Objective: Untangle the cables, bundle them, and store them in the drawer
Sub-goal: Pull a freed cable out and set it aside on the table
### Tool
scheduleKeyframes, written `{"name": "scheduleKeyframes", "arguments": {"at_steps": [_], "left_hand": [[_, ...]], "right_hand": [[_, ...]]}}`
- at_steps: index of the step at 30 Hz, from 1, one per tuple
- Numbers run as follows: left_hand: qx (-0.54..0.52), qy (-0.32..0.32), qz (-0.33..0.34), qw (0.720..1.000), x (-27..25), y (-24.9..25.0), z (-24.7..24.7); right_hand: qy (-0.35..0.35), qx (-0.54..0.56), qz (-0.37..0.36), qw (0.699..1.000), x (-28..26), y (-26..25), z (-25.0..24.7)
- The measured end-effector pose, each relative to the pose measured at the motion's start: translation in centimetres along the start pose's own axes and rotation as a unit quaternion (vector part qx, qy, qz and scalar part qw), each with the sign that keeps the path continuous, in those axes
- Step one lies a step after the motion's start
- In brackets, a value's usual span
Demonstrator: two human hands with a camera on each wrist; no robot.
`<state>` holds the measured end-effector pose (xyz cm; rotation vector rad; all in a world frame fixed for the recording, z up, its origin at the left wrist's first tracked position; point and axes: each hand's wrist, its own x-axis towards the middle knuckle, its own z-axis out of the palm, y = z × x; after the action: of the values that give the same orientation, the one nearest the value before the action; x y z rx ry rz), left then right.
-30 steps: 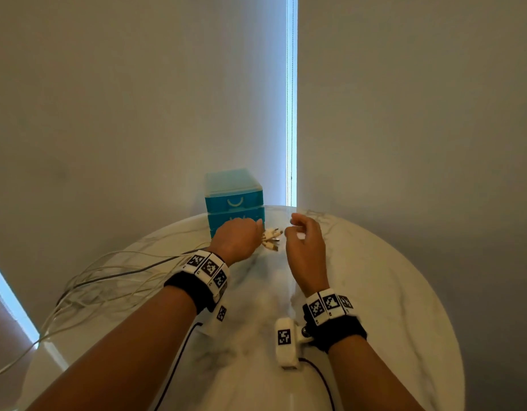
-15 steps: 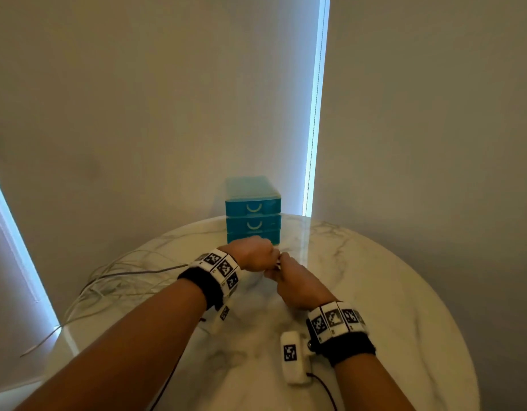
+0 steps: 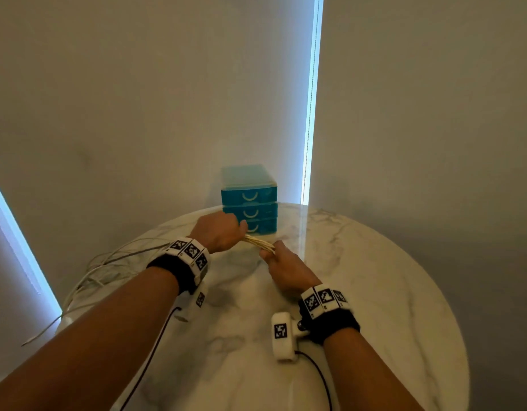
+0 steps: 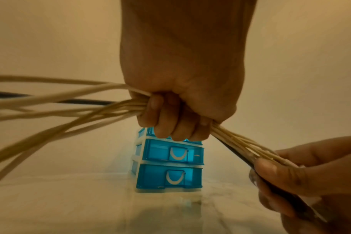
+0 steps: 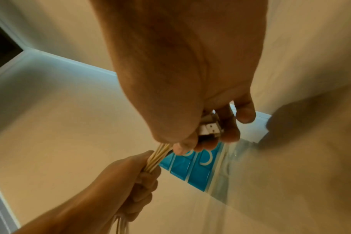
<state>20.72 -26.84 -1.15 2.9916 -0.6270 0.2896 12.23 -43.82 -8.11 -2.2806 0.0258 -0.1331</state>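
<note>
Marble table (image 3: 374,292), cables (image 3: 259,244) in hands.

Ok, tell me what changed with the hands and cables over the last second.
The right hand, empty and apart a second ago, closed in, took the plug ends and now pulls back toward the person, stretching a short run of cables from the left hand. The left hand grips the bundle as before. The blue drawer unit stays shut on the table; loose cable remains trailing left.
</note>
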Motion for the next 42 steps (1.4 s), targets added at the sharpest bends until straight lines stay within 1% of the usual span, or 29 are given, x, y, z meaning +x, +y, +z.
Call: {"name": "scheduleKeyframes", "arguments": {"at_steps": [1,3,5,7,8,9,10,11,13,14,15,17,20,22,25,27,29,31,33,36,37,39,40,42], "left_hand": [[0.002,0.019,0.006,1.000,-0.2,0.1,-0.2],[0.006,0.031,0.018,0.999,-0.6,-0.1,-0.6],[0.011,0.046,0.032,0.998,-1.0,-0.2,-1.2],[0.016,0.048,0.060,0.997,-1.6,0.1,-1.9],[0.018,0.037,0.082,0.996,-2.0,0.4,-2.2],[0.024,0.022,0.109,0.993,-2.4,0.8,-2.4],[0.025,0.007,0.134,0.991,-2.7,1.2,-2.6],[0.024,-0.005,0.152,0.988,-2.9,1.3,-2.8],[0.014,-0.004,0.150,0.989,-3.0,1.1,-3.1],[0.003,0.001,0.138,0.990,-2.9,0.8,-3.1],[-0.008,0.006,0.127,0.992,-2.8,0.5,-3.2],[-0.036,-0.005,0.122,0.992,-2.6,-0.1,-3.4],[-0.080,-0.046,0.112,0.989,-2.2,-1.0,-3.5],[-0.077,-0.070,0.103,0.989,-1.7,-1.4,-3.1],[-0.111,-0.090,0.086,0.986,-1.2,-2.2,-2.1],[-0.149,-0.062,0.064,0.985,-1.5,-3.0,-2.0],[-0.194,-0.027,0.032,0.980,-2.0,-4.4,-2.3],[-0.234,-0.015,-0.003,0.972,-3.0,-6.7,-2.5],[-0.264,-0.014,-0.027,0.964,-4.1,-9.3,-2.5],[-0.302,0.011,-0.060,0.952,-5.9,-12.0,-2.9],[-0.313,0.023,-0.070,0.947,-6.4,-12.7,-3.3],[-0.328,0.050,-0.063,0.941,-7.3,-14.0,-4.2],[-0.325,0.075,-0.044,0.942,-7.8,-14.8,-4.6],[-0.284,0.135,0.003,0.949,-8.4,-16.8,-4.7]], "right_hand": [[-0.021,0.014,0.001,1.000,-0.4,-0.1,-0.2],[-0.060,0.029,-0.001,0.998,-0.9,-0.1,-1.0],[-0.069,0.066,-0.012,0.995,-1.3,-0.6,-2.2],[-0.013,0.125,-0.040,0.991,-1.5,-1.9,-3.2],[0.021,0.155,-0.062,0.986,-1.6,-2.8,-3.3],[0.039,0.185,-0.081,0.979,-1.4,-3.5,-3.1],[0.038,0.238,-0.091,0.966,-1.3,-4.4,-2.6],[0.025,0.302,-0.079,0.950,-1.2,-5.1,-1.9],[0.005,0.428,-0.021,0.903,-1.0,-5.9,-0.2],[0.003,0.461,0.003,0.887,-1.1,-6.4,0.3],[0.000,0.458,0.013,0.889,-1.3,-6.6,0.5],[-0.025,0.435,0.021,0.900,-1.5,-6.5,1.0],[-0.093,0.413,0.057,0.904,-1.7,-6.7,1.3],[-0.143,0.398,0.091,0.902,-1.8,-7.0,1.2],[-0.204,0.375,0.107,0.898,-1.7,-6.2,0.4],[-0.209,0.392,0.085,0.892,-1.6,-5.6,-0.6],[-0.179,0.447,0.056,0.875,-1.2,-5.0,-1.8],[-0.147,0.498,0.036,0.854,-0.7,-4.9,-2.6],[-0.128,0.526,0.019,0.841,-0.1,-5.8,-2.6],[-0.106,0.525,-0.017,0.845,1.0,-8.9,-2.1],[-0.100,0.530,-0.026,0.841,1.5,-10.2,-2.2],[-0.095,0.568,-0.030,0.817,2.9,-13.2,-2.9],[-0.093,0.591,-0.028,0.801,3.6,-14.6,-3.3],[-0.076,0.625,-0.027,0.776,4.9,-17.1,-4.0]]}}
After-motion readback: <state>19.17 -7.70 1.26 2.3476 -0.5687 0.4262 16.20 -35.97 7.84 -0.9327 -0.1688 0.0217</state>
